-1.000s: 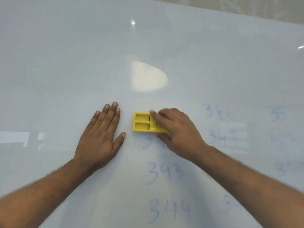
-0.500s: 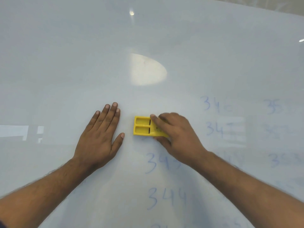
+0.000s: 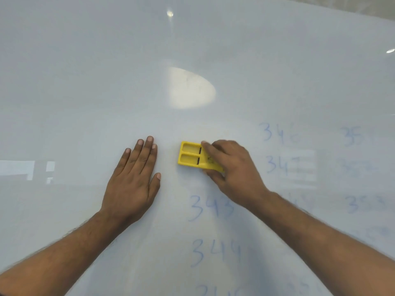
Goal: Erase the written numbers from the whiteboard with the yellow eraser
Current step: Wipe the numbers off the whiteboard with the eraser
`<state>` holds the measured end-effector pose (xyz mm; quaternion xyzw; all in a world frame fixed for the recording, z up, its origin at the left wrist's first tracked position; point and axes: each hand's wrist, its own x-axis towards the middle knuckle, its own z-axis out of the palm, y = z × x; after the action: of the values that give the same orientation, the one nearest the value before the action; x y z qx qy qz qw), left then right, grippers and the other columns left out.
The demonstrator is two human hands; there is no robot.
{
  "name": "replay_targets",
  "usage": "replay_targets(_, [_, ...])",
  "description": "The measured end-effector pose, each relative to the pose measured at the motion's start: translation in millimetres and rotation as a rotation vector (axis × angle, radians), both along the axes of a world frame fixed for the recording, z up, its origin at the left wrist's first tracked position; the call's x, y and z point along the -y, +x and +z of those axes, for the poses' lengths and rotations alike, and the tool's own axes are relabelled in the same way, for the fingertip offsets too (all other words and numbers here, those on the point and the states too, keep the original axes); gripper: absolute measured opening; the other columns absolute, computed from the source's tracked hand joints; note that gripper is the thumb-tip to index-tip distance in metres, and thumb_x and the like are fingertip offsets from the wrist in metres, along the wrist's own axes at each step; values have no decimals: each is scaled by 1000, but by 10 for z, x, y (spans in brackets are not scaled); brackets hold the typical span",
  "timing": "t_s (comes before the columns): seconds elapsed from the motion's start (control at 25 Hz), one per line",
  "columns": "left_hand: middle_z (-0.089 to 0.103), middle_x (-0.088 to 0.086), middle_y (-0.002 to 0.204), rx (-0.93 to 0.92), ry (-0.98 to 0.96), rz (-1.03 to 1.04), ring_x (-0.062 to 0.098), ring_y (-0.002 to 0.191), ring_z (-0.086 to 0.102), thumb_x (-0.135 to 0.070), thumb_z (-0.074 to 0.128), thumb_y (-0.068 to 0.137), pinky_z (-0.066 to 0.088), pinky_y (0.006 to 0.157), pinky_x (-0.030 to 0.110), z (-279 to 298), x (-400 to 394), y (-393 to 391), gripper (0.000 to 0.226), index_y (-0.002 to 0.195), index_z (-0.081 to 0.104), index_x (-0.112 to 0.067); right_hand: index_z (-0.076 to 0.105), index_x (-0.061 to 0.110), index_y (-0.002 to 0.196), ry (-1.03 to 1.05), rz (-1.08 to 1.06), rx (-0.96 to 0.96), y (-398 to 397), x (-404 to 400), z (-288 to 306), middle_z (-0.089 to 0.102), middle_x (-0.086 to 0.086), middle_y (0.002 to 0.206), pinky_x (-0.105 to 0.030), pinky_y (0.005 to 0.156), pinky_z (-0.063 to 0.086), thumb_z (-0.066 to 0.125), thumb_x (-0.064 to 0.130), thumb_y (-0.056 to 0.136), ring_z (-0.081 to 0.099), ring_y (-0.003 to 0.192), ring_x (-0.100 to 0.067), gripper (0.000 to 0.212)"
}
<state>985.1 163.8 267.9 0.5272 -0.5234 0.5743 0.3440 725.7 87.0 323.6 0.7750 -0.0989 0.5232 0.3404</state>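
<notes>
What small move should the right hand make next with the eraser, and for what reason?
Probably slide the yellow eraser down toward the person onto the "343". The right hand holds the eraser flat on the whiteboard, and that number lies just below it, still fully written. The left hand rests flat beside it.

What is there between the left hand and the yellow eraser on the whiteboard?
Nothing: in the head view, only a bare strip of whiteboard separates the flat left hand from the yellow eraser, which the right hand holds.
</notes>
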Motion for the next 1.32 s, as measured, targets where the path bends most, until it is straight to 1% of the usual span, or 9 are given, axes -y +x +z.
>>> replay_targets(0.2, [14, 8, 170, 3, 5, 9, 22, 158, 11, -28, 28, 103, 10, 128, 42, -87, -12, 14, 62, 160, 19, -5, 53, 8, 136, -83, -22, -210, -195, 26, -425, 60, -9, 116, -41, 85, 47, 54, 36, 97, 58, 100, -30, 48])
replay_targets(0.28, [14, 9, 170, -18, -3, 4, 23, 158, 11, -28, 28, 103, 11, 128, 43, -134, -2, -22, 62, 160, 19, -5, 55, 9, 134, -81, -60, -182, -350, 70, -282, 61, -9, 115, -40, 84, 47, 53, 38, 95, 58, 100, -31, 49])
replay_targets(0.36, [14, 9, 170, -45, -7, -11, 23, 158, 12, -27, 28, 103, 12, 128, 44, -187, 30, -82, 62, 160, 19, -4, 56, 9, 133, -30, -66, -62, -390, 92, -93, 61, -8, 113, -37, 84, 44, 55, 38, 90, 57, 98, -30, 52])
replay_targets(0.48, [16, 10, 170, -57, -17, -24, 24, 157, 13, -25, 30, 102, 13, 128, 44, -252, 53, -116, 62, 160, 20, -3, 57, 9, 132, 18, -24, 23, -188, 29, -60, 61, -8, 109, -32, 82, 37, 55, 38, 87, 54, 96, -28, 54])
replay_targets(0.64, [17, 10, 169, -7, 8, -22, 24, 157, 14, -26, 29, 103, 12, 128, 43, -273, 20, -79, 61, 159, 21, -4, 56, 8, 132, 29, 27, -108, -64, -37, -524, 60, -9, 113, -39, 84, 45, 57, 34, 94, 56, 97, -30, 46])
replay_targets(0.8, [16, 9, 170, 3, 18, -12, 24, 157, 14, -27, 28, 103, 11, 128, 43, -299, 8, -68, 61, 159, 21, -4, 55, 10, 133, -15, -38, -225, -357, 20, -779, 60, -4, 113, -35, 87, 46, 58, 31, 96, 58, 100, -27, 43])
replay_targets(1.04, [18, 10, 169, -30, -1, -19, 25, 157, 15, -26, 29, 103, 13, 128, 44, -351, 29, -117, 61, 159, 22, -3, 56, 10, 133, 73, -40, -14, -329, 45, -480, 60, -5, 110, -34, 83, 43, 58, 34, 90, 55, 96, -27, 49])
replay_targets(1.2, [18, 11, 169, -52, -6, -26, 26, 157, 16, -27, 30, 103, 16, 127, 46, -417, 39, -121, 61, 159, 22, -3, 56, 9, 133, 66, 20, -117, -137, -9, -882, 60, -8, 114, -37, 87, 45, 58, 33, 96, 56, 99, -29, 44])
replay_targets(1.32, [17, 11, 169, -51, 9, -15, 26, 157, 15, -29, 29, 104, 16, 127, 46, -466, 31, -116, 62, 159, 21, -3, 55, 9, 134, 10, -17, -209, -325, 27, -1099, 60, -7, 115, -38, 88, 46, 51, 35, 100, 57, 101, -29, 43])
